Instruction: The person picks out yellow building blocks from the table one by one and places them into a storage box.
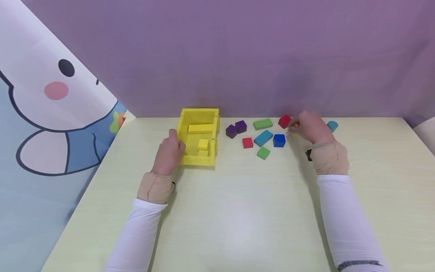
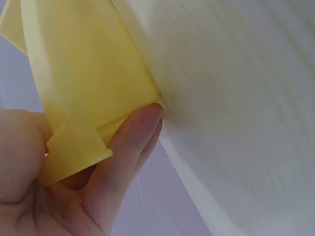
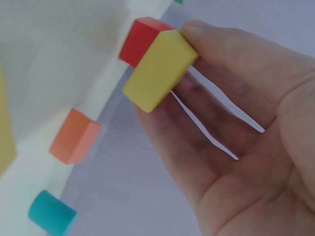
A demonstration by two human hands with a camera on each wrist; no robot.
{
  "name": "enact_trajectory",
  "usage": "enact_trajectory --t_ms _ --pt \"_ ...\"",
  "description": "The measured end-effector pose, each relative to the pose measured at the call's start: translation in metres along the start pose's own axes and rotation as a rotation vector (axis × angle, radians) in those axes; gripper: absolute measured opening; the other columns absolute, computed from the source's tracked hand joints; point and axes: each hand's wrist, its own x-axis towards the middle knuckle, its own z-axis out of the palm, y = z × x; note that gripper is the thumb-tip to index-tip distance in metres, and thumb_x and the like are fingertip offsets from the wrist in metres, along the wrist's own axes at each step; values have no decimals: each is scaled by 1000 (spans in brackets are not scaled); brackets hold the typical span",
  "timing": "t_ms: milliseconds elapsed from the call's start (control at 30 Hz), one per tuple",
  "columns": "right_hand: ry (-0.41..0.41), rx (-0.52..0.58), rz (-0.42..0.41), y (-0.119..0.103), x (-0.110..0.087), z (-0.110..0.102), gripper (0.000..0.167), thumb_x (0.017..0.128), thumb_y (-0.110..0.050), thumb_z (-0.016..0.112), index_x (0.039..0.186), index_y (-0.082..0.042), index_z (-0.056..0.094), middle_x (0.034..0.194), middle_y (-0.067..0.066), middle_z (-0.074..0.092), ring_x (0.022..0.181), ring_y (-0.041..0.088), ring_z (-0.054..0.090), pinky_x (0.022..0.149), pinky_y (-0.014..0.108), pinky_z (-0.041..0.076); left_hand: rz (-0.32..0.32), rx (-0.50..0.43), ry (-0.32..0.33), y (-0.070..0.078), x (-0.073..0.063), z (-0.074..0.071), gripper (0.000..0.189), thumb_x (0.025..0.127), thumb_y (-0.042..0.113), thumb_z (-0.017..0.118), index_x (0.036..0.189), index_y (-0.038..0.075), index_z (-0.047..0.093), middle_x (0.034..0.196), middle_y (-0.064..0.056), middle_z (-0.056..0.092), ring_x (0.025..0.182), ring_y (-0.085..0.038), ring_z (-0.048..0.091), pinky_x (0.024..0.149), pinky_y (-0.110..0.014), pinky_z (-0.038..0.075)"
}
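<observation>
The left hand gripped a yellow box; the right hand pinched a yellow block, a red block just left of that hand.

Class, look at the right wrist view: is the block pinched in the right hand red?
No, the right hand pinches a yellow block, while a red block shows partly hidden behind it.

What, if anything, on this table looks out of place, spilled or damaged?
Nothing stands out: the scattered loose blocks look whole, the left hand grips a yellow box holding yellow pieces, and the right hand pinches another yellow block.
</observation>
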Motion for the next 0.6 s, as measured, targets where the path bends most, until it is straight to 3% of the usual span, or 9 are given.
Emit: enact_trajectory --t_ms 333,600 --pt "78 -1 -58 -20 -1 -7 14 80 -6 67 92 1 71 93 20 66 84 33 58 76 45 49 -18 -14 -20 -1 1 0 23 91 13 40 107 -4 37 66 -18 52 53 -27 50 43 -33 38" --pt "66 37 -87 -37 3 -9 15 84 -10 64 95 -3 71 96 16 67 86 29 57 77 43 48 -15 -16 -24 0 0 0 23 92 12 40 108 -5 37 67 -18 53 53 -26 50 43 -32 39"
